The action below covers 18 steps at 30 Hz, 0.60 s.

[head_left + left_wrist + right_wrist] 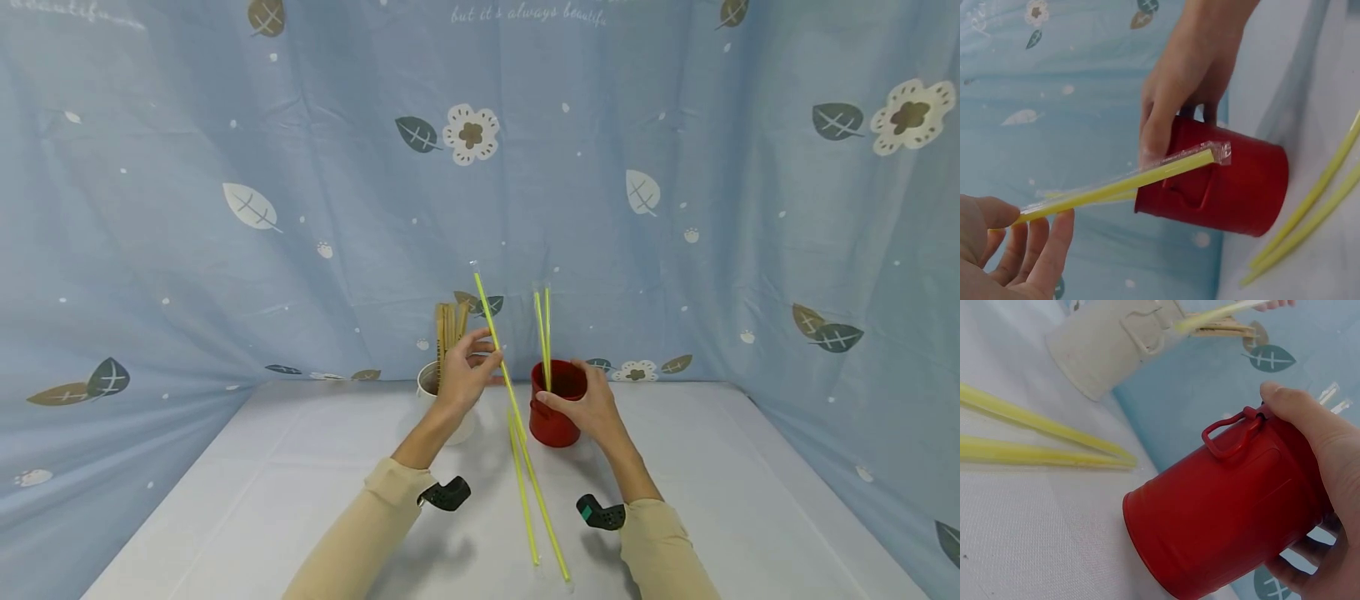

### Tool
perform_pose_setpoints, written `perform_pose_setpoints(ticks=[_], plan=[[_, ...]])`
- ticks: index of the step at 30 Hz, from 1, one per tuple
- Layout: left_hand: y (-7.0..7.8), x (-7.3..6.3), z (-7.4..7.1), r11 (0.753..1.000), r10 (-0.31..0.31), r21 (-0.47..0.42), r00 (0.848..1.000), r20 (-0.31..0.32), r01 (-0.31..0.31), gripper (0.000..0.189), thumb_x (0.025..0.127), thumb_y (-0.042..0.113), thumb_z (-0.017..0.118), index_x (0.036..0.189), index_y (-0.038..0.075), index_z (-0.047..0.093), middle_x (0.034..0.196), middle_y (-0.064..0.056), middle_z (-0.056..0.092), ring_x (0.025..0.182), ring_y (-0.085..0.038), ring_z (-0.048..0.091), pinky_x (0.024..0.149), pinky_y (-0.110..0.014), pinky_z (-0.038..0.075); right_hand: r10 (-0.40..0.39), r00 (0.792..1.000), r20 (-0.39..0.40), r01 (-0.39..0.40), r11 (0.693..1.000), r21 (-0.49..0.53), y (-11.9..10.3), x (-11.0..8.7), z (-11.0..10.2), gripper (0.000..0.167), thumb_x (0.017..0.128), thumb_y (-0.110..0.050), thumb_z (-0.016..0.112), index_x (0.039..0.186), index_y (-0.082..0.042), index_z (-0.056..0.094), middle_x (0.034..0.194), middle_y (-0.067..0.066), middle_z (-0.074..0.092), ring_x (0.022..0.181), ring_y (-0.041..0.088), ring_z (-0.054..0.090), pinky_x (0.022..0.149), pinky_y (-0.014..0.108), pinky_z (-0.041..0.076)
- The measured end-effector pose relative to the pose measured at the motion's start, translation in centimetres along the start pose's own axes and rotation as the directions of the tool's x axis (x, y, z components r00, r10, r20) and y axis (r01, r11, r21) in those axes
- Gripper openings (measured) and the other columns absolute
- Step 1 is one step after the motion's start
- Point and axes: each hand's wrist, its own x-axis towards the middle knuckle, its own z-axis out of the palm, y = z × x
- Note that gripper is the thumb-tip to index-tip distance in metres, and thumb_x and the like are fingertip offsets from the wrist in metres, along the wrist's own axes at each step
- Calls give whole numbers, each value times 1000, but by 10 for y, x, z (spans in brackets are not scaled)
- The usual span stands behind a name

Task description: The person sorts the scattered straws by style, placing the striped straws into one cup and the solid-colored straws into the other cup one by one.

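Note:
My left hand point(465, 379) pinches a yellow straw point(488, 312) in a clear wrapper between thumb and fingers. That straw slants in the air left of the red bucket point(553, 425), and its lower end passes in front of the bucket in the left wrist view. Around the bucket's rim my right hand point(596, 406) grips, thumb at the near side and fingers behind. Two wrapped yellow straws point(543, 333) stand in the bucket and lean slightly left. Two more yellow straws point(1310, 203) lie on the table, their far ends close together.
Left of the red bucket stands a white bucket point(1107, 347) with several brown paper-like sticks point(447, 325) upright in it, partly hidden by my left hand. A white cloth covers the table point(300, 467). Behind hangs a blue patterned curtain point(360, 167).

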Motion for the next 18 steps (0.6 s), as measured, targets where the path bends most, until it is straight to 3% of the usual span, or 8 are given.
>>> perform_pose_setpoints(ticks=[4,14,18], plan=[[5,2,2,1000,20,15,1000,-14,-19,42,95,9,64,135,7,53,109,-17,61,87,-14,65,77,-46,59,1,1000,-2,-1,1000,-1,0,0,1,97,77,-51,80,151,-10,31,145,16,39,130,34,43,98,55,50],[19,13,7,985,140,-85,985,-96,-149,32,96,8,62,127,5,55,109,-18,59,89,-20,65,78,-43,60,-3,1000,-9,3,1000,7,2,1,3,96,77,-50,80,151,-10,32,146,14,39,131,33,43,97,55,50],[25,18,11,982,156,-89,982,-109,-166,33,96,10,63,127,4,55,110,-16,60,90,-18,65,78,-38,60,-4,1000,-12,4,1000,-2,3,2,1,94,78,-47,80,151,-11,32,146,14,39,131,33,43,98,55,50]])
